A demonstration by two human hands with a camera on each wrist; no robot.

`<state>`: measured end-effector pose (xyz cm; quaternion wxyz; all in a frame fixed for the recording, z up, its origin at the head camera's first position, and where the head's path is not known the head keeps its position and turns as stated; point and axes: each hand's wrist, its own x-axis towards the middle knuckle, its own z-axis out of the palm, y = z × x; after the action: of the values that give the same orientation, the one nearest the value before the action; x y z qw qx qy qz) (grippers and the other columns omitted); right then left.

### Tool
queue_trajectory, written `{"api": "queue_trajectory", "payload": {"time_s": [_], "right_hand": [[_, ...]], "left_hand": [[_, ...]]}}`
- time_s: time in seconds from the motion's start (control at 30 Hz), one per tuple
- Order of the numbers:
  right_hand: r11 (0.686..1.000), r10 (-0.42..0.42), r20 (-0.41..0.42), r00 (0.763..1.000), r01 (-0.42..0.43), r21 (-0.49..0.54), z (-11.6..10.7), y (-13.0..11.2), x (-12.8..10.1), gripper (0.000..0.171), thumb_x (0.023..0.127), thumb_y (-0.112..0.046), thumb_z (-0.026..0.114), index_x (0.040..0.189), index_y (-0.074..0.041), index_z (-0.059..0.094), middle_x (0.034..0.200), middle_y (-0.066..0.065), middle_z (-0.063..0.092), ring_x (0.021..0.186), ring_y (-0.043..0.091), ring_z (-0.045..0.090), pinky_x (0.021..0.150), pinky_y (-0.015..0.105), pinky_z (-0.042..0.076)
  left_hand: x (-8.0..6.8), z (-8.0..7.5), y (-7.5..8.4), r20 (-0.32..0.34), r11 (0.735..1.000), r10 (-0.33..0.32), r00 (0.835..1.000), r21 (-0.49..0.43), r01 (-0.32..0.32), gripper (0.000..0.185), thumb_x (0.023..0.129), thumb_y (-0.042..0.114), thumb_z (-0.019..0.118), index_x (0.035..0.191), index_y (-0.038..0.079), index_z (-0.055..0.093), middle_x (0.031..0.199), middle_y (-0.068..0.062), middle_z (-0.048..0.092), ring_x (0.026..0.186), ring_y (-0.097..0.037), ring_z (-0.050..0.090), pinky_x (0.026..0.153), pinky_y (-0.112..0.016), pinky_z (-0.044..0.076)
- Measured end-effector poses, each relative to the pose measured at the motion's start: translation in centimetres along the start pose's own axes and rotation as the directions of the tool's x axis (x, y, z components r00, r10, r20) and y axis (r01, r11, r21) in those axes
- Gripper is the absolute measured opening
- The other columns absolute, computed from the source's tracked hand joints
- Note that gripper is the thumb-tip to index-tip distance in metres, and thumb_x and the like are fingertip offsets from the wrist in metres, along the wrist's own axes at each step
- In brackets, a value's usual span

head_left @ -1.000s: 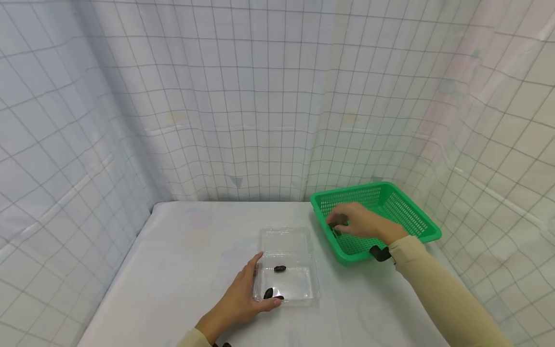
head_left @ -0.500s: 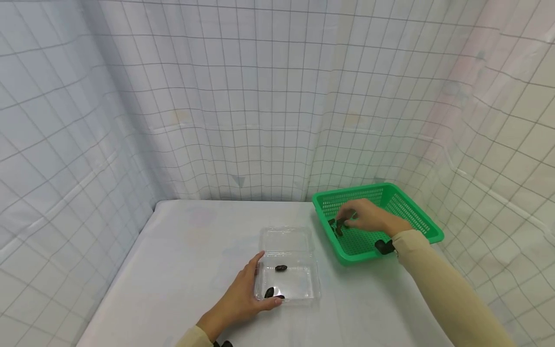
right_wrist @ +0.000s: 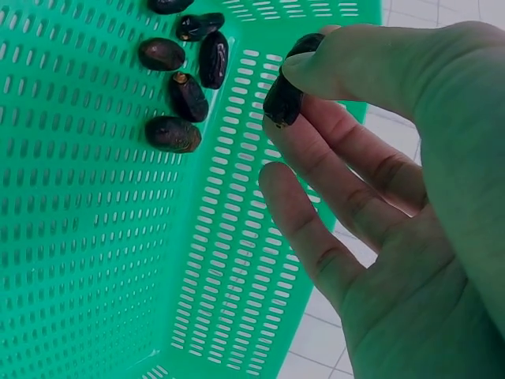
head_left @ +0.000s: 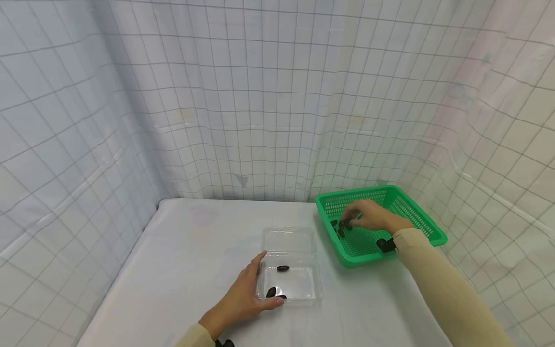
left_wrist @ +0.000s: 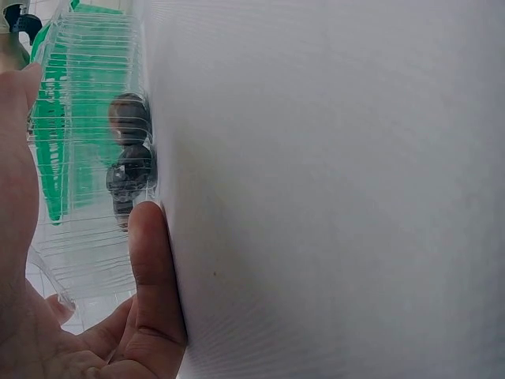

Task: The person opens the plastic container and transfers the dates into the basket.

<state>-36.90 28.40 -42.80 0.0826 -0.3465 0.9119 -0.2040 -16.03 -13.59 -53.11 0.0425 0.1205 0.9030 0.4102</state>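
Observation:
In the head view my right hand (head_left: 368,216) is inside the green plastic basket (head_left: 353,260). Thumb and fingers pinch a dark wrinkled date (right_wrist: 282,103), partly covered by the thumb tip in the right wrist view. Several more dates (right_wrist: 188,96) lie in the basket beside that hand. My left hand (head_left: 243,294) holds the near left corner of a clear plastic clamshell box (head_left: 299,277), thumb along the front edge and fingers along the left side. Its lid (head_left: 288,239) lies folded back. Three dates show in the box, one of them (head_left: 283,268) toward the back.
A white cloth covers the table (head_left: 195,250). White grid-patterned curtains (head_left: 243,106) enclose it at the back and both sides. The basket stands at the back right, close to the right curtain (head_left: 498,168).
My right hand has shifted slightly right inside the basket, uncovering dates at its left end, and pinches a date. The left hand stays at the box, whose contents look unchanged.

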Motion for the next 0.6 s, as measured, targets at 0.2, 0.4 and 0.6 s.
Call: {"api": "queue_trajectory", "payload": {"time_s": [0.2, 0.4, 0.6], "right_hand": [[1.000, 0.028, -0.001, 1.000, -0.028, -0.012, 0.04, 0.43, -0.05, 0.025, 0.108, 0.003, 0.074, 0.126, -0.007, 0.086, 0.128, 0.012, 0.086, 0.121, 0.035, 0.080, 0.101, 0.054, 0.068], [0.999, 0.037, 0.007, 0.999, -0.037, -0.013, 0.09, 0.89, -0.20, 0.026, 0.108, 0.004, 0.073, 0.129, -0.006, 0.086, 0.132, 0.013, 0.086, 0.121, 0.036, 0.080, 0.104, 0.055, 0.067], [0.997, 0.072, 0.009, 0.997, -0.072, 0.001, 0.10, 0.97, -0.38, 0.029, 0.108, 0.000, 0.073, 0.132, -0.007, 0.086, 0.137, 0.013, 0.085, 0.122, 0.035, 0.079, 0.103, 0.057, 0.066]], "left_hand": [[0.11, 0.09, -0.08, 0.004, 1.000, -0.017, 1.000, -0.008, 0.017, 0.135, 0.084, 0.066, 0.100, 0.186, 0.020, 0.025, 0.170, -0.018, 0.057, 0.155, -0.038, 0.057, 0.123, -0.068, 0.052], [0.10, 0.20, -0.07, 0.009, 1.000, -0.016, 1.000, -0.008, 0.016, 0.135, 0.083, 0.064, 0.101, 0.185, 0.018, 0.025, 0.169, -0.019, 0.058, 0.153, -0.039, 0.058, 0.122, -0.068, 0.052], [0.09, 0.20, -0.01, 0.000, 1.000, -0.014, 1.000, 0.000, 0.014, 0.135, 0.083, 0.064, 0.101, 0.185, 0.018, 0.025, 0.168, -0.020, 0.059, 0.153, -0.039, 0.059, 0.121, -0.068, 0.052]]}}
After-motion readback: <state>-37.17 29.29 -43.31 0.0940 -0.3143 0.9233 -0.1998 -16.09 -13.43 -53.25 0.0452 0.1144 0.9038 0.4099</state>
